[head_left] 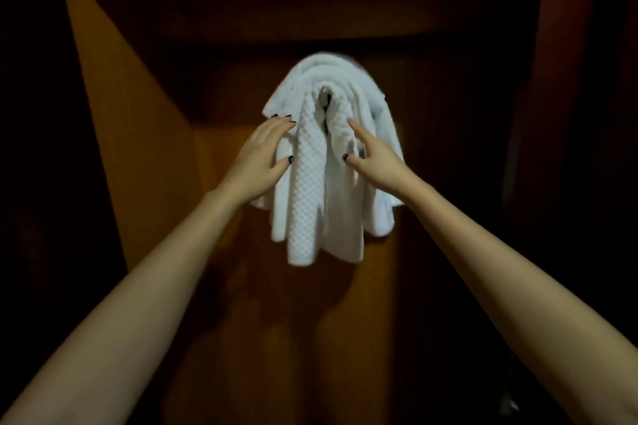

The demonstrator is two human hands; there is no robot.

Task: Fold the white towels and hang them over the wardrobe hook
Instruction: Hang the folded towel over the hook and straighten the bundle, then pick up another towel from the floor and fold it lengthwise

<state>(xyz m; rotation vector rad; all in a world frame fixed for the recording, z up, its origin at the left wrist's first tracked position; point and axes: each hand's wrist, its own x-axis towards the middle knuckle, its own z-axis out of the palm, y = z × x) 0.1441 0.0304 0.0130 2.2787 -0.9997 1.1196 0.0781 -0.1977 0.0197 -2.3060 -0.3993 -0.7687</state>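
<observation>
White towels (331, 166) against two straight-fingered grips (262, 152) (374, 160)

Left grip (261, 152) and right grip (373, 157) reach forward, spread loosely.

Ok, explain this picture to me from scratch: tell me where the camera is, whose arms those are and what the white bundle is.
There is no machine here. The single picture comes from a camera worn on a person's head, looking forward and down, so the two bare arms are that person's own. Ahead is a dark brown wooden wardrobe panel. Folded white towels, with a waffle-textured towel in front, hang over a small metal hook whose tip peeks out near the top. The left hand rests flat against the bundle's left side. The right hand touches the right fold with straight fingers. Neither hand grips anything; they seem to be tidying the drape.
</observation>
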